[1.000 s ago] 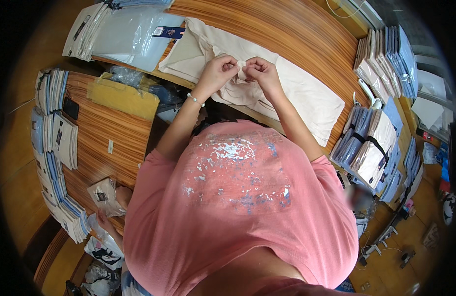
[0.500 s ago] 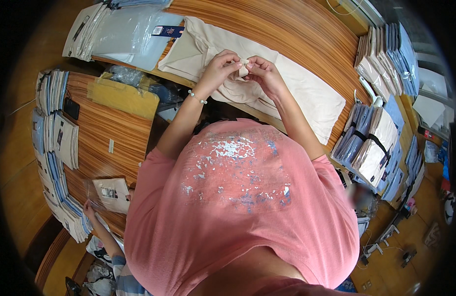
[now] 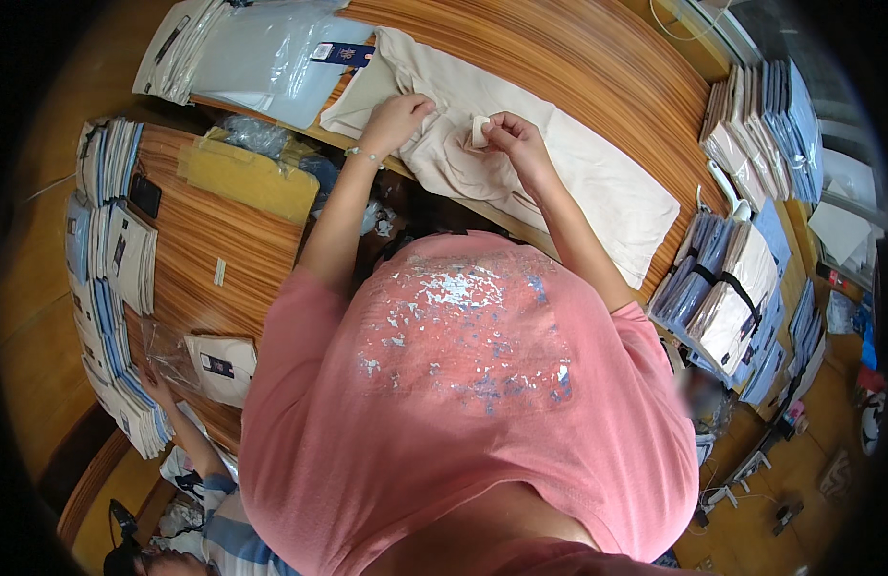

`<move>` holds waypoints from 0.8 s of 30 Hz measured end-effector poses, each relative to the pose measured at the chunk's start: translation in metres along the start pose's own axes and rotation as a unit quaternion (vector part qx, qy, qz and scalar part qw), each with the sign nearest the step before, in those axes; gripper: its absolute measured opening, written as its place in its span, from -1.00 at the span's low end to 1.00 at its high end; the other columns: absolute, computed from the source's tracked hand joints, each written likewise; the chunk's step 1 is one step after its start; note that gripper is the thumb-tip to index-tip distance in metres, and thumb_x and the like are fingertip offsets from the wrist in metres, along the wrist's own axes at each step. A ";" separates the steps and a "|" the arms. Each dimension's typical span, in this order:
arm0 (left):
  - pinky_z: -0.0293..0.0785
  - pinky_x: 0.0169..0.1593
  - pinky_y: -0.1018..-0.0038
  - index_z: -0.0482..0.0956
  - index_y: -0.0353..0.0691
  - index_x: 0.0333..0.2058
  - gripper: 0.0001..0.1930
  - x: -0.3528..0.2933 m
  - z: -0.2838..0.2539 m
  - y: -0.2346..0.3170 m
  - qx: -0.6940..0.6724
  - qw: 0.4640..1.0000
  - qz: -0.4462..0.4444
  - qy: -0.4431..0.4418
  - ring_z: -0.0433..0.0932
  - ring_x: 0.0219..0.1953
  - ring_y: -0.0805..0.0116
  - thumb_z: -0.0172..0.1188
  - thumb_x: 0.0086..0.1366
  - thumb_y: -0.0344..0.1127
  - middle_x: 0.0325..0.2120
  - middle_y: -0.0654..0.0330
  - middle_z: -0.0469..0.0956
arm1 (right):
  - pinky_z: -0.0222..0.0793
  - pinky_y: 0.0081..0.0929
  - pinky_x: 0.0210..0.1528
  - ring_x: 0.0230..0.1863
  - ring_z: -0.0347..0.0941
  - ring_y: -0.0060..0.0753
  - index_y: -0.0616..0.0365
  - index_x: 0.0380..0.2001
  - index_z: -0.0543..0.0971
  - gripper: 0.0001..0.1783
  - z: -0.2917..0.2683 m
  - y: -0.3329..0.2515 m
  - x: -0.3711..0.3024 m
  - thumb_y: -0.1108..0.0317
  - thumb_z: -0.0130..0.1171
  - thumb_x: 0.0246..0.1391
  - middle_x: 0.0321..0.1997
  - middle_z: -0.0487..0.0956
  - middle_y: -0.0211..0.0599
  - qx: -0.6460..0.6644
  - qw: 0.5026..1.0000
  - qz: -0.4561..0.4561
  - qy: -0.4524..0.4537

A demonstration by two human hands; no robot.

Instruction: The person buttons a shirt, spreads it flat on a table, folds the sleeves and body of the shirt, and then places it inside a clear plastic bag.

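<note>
A long cream garment (image 3: 598, 182) lies folded flat and rumpled along the near edge of the wooden table, and a navy hang tag (image 3: 340, 53) rests at its upper left end. My right hand (image 3: 521, 149) pinches a small pale tab (image 3: 480, 132) between thumb and fingers, over the rumpled middle of the cloth. Whether this tab is part of the garment I cannot make out. To its left, my left hand (image 3: 396, 127) is above the garment, fingers curled together. What lies between those fingertips, if anything, is hidden.
Clear plastic bags (image 3: 262, 67) lie at the upper left. Stacks of bagged folded garments (image 3: 742, 134) stand at right, beside a white-handled tool (image 3: 730, 187). On the left table are a yellow folder (image 3: 247, 178), more stacks (image 3: 127, 254), a packed garment (image 3: 223, 370) and another person's arm (image 3: 199, 437).
My left hand has come away from the tab and moved left over the cloth. My right hand still pinches the tab. The other person's hand has shifted left.
</note>
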State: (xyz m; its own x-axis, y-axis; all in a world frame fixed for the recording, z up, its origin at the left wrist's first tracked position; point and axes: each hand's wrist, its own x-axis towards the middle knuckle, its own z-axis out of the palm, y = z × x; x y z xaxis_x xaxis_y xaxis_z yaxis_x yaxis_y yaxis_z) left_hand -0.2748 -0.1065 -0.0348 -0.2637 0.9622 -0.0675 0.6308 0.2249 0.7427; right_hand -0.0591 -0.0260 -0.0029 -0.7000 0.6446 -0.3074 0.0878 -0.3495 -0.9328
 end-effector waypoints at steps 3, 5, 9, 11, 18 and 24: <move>0.42 -0.26 0.38 0.61 -0.25 -0.38 -0.73 0.004 0.003 0.000 -0.017 0.998 -0.048 -0.037 0.54 -0.39 0.18 0.18 0.11 -0.15 -0.48 0.06 0.58 | 0.28 -0.69 -0.34 -0.46 0.37 -0.66 0.23 -0.41 0.52 -0.88 -0.001 0.003 0.004 0.39 0.09 0.09 -0.50 0.51 -0.46 -0.002 1.000 -0.003 0.012; 0.42 -0.30 0.44 0.60 -0.28 -0.39 -0.76 0.005 0.001 0.006 -0.061 0.996 -0.049 -0.040 0.54 -0.43 0.27 0.24 0.06 -0.21 -0.51 0.09 0.57 | 0.28 -0.70 -0.40 -0.49 0.37 -0.67 0.24 -0.43 0.52 -0.89 0.000 0.002 0.005 0.41 0.10 0.08 -0.54 0.49 -0.46 -0.009 1.000 -0.009 0.029; 0.36 -0.35 0.63 0.56 -0.31 -0.37 -0.83 -0.008 -0.005 0.033 -0.215 0.975 -0.039 -0.039 0.44 -0.47 0.56 0.26 0.08 -0.35 -0.50 0.27 0.54 | 0.27 -0.68 -0.49 -0.56 0.34 -0.67 0.25 -0.46 0.50 -0.87 0.002 0.002 0.003 0.40 0.10 0.08 -0.59 0.48 -0.46 -0.047 0.995 -0.042 0.082; 0.33 -0.37 0.69 0.55 -0.32 -0.35 -0.85 -0.012 -0.002 0.039 -0.290 0.954 -0.051 -0.053 0.41 -0.48 0.63 0.25 0.12 -0.38 -0.48 0.33 0.53 | 0.27 -0.67 -0.52 -0.58 0.33 -0.68 0.26 -0.47 0.50 -0.86 0.004 0.006 0.003 0.40 0.10 0.07 -0.60 0.47 -0.45 -0.073 0.990 -0.067 0.101; 0.33 -0.36 0.74 0.54 -0.36 -0.35 -0.86 -0.024 0.017 0.038 -0.305 0.946 -0.100 -0.042 0.44 -0.44 0.65 0.21 0.16 -0.40 -0.49 0.32 0.53 | 0.28 -0.66 -0.52 -0.58 0.35 -0.66 0.29 -0.48 0.49 -0.83 0.011 0.022 0.006 0.37 0.10 0.06 -0.63 0.48 -0.41 -0.115 0.984 -0.079 0.111; 0.32 -0.35 0.75 0.54 -0.35 -0.34 -0.88 -0.035 0.033 0.057 -0.390 0.915 -0.083 0.062 0.42 -0.45 0.67 0.19 0.18 -0.42 -0.50 0.34 0.52 | 0.30 -0.64 -0.49 -0.58 0.37 -0.63 0.29 -0.46 0.49 -0.84 0.022 0.012 0.000 0.39 0.10 0.06 -0.61 0.50 -0.40 -0.142 0.976 -0.114 0.124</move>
State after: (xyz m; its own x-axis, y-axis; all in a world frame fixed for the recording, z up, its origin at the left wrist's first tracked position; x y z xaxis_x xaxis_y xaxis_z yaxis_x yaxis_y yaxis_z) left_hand -0.2051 -0.1224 -0.0119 -0.4198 0.8893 -0.1817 -0.1243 0.1420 0.9820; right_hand -0.0736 -0.0451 -0.0098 -0.5351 0.8401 -0.0889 0.1665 0.0017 -0.9860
